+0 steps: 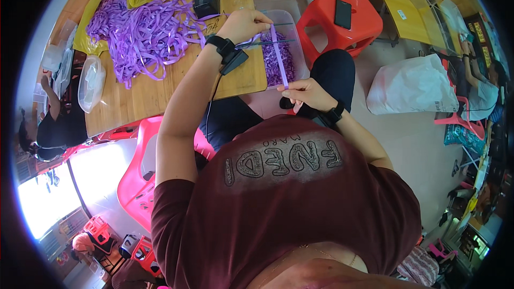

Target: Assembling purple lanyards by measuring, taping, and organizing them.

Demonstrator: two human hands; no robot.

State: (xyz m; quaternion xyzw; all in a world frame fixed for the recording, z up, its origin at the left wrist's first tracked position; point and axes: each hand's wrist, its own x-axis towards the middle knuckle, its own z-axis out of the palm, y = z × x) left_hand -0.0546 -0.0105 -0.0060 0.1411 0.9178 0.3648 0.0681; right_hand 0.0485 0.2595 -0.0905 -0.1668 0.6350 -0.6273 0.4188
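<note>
Monitoring remotely, I list: left hand, upper centre, pinching the top end of a purple strip; right hand, centre, pinching its bottom end; strip straight over the translucent tub; ribbon heap, upper left, on the bench. Step in hand, I judge: stretching one length. Next move likely calls for firm pinches and even tension.

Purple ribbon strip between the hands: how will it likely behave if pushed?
The purple ribbon strip will probably buckle: it looks thin, and the purple ribbon heap lies in limp, glossy loops. It should be light, being narrow. That gloss suggests it might slip.
</note>
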